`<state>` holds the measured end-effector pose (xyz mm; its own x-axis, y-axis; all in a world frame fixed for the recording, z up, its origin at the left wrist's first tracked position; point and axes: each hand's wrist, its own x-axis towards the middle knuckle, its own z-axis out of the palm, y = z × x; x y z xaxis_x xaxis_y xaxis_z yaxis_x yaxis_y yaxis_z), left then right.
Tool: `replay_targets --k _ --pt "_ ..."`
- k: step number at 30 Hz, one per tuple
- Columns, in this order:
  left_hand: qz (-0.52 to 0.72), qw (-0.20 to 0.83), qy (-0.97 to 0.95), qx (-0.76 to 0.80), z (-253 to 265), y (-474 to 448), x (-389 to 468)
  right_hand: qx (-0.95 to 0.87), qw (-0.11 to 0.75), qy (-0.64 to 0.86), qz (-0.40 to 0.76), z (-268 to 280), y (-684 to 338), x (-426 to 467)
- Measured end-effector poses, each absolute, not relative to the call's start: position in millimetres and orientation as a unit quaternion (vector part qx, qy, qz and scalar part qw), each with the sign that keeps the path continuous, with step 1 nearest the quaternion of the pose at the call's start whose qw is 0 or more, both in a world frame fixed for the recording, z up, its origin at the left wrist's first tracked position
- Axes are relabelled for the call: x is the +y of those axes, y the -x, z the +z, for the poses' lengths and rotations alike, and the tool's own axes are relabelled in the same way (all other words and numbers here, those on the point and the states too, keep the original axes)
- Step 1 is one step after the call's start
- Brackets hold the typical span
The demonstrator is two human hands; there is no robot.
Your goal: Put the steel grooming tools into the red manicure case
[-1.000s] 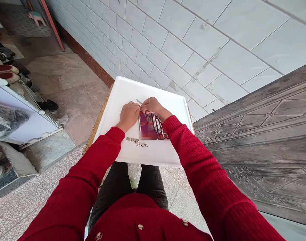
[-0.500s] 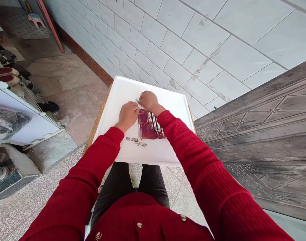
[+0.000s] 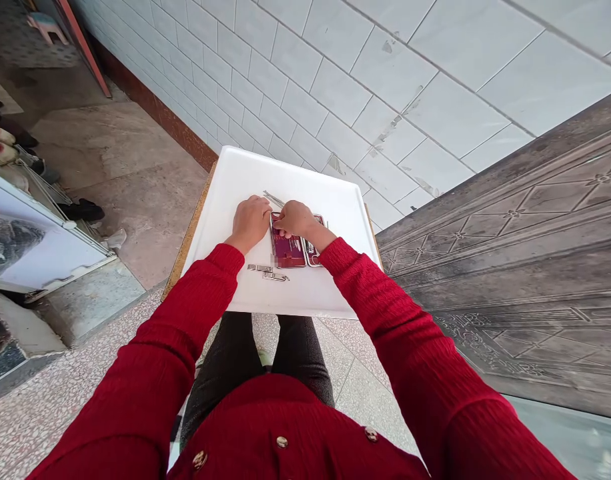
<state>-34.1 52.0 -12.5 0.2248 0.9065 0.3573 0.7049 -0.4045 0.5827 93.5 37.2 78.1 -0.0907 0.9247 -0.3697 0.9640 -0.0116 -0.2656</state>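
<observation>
An open manicure case (image 3: 289,255) with a dark red lining lies on a white tray (image 3: 305,300). Slim metal tools sit in its loops, and more show in its right half. My left hand (image 3: 251,219) is closed at the case's far left edge, fingers curled against it. Over the left half of the case is my right hand (image 3: 296,219), its fingers pinched down at the lining; what they hold is hidden. Just beyond the hands lie slender metal tools (image 3: 273,198). Two nail clippers, one left (image 3: 260,268) and one right (image 3: 276,276), rest on the near side.
The tray stands on a wooden-edged table (image 3: 188,233) against a tiled wall (image 3: 285,80). A carved grey panel (image 3: 515,233) rises at the right. To the left is a rack with shoes (image 3: 80,211).
My right hand has come back from the far side of the case to its left half. The small metal thing it held there is out of its fingers' view; slender tools now show on the tray.
</observation>
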Motion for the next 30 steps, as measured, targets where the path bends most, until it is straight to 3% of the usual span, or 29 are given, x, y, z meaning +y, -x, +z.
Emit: replay_targets --k 15,23,30 --pt "0.339 0.146 -0.773 0.517 -20.2 32.2 56.4 0.712 0.114 -0.668 -0.182 70.7 -75.6 59.2" --pt "0.34 0.15 -0.773 0.515 -19.0 32.0 55.2 0.633 0.002 -0.713 -0.301 65.0 -84.7 57.0" --pt "0.343 0.152 -0.771 0.516 -16.3 32.7 51.9 0.601 -0.114 -0.727 -0.312 67.4 -95.6 85.9"
